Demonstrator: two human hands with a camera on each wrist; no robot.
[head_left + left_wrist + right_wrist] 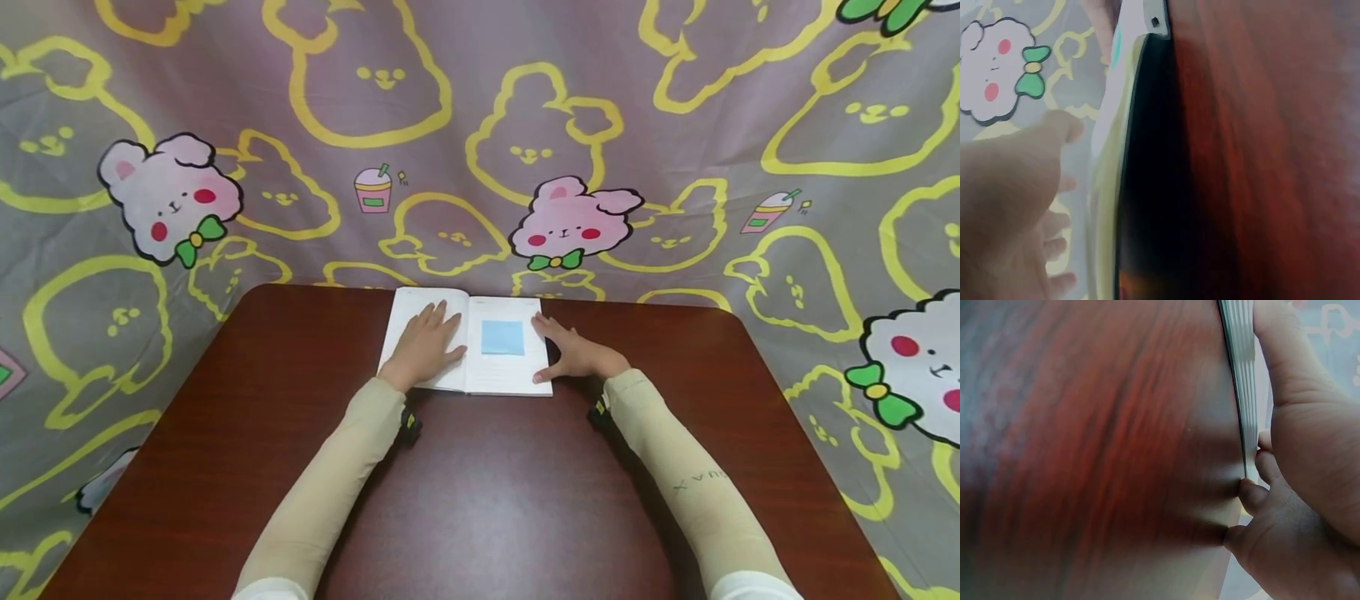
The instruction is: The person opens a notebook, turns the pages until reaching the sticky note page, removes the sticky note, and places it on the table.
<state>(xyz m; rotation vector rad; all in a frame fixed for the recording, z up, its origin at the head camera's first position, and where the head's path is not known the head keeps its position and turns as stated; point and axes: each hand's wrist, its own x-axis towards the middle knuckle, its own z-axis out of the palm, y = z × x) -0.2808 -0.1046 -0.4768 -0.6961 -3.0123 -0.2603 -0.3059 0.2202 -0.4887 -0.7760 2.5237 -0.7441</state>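
An open book (pixel 504 373) with white pages lies at the far middle of the table. My left hand (pixel 426 343) rests on its left page, fingers spread, the thumb pointing toward the fold. In the left wrist view, that hand (pixel 1010 194) is above the book's near edge (pixel 1107 219). A light blue square (pixel 502 337), like a sticky note, is on the right page. My right hand (pixel 576 352) touches the right page's outer edge, thumb nearer me and fingers farther away. Beside the stacked page edges (pixel 1244 381), the right wrist view shows this hand (pixel 1310 444) with some fingertips low near the tabletop.
The dark red-brown wooden table (pixel 480 500) has rounded far corners. A curtain (pixel 442 167) printed with cartoon animals hangs right behind it and along both sides. Small black devices (pixel 409 425) are strapped at both wrists over beige sleeves (pixel 322 492).
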